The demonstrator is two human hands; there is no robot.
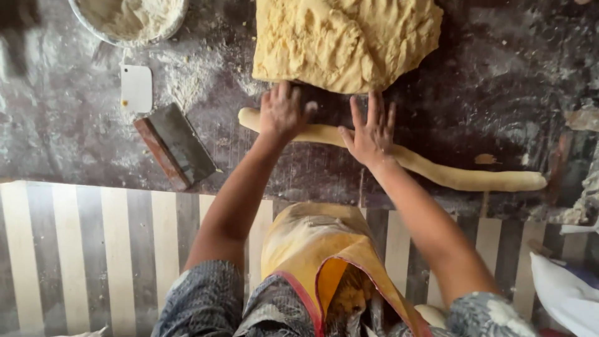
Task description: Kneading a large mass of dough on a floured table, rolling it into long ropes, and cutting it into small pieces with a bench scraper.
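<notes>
Both hands lie flat, palms down and fingers spread, on a long pale-yellow rope of dough (pixel 437 171) that runs across the dark, flour-dusted worktop (pixel 499 81) from the left-centre towards the near right. The left hand (pixel 282 112) presses on the rope close to its left end, while the right hand (pixel 371 134) presses a little further right; neither grips anything, and the two are near each other but apart. Just beyond the fingertips, on the far side, sits a large rough mound of the same yellow dough (pixel 343 40), close to the rope. To the left lie a bench scraper with a dark metal blade and a reddish wooden handle (pixel 176 146), a small white plastic scraper (pixel 136 87) beyond it, and, at the far left edge, a round bowl of flour (pixel 128 19). A yellow apron with red trim (pixel 318 249) hangs near the person.
</notes>
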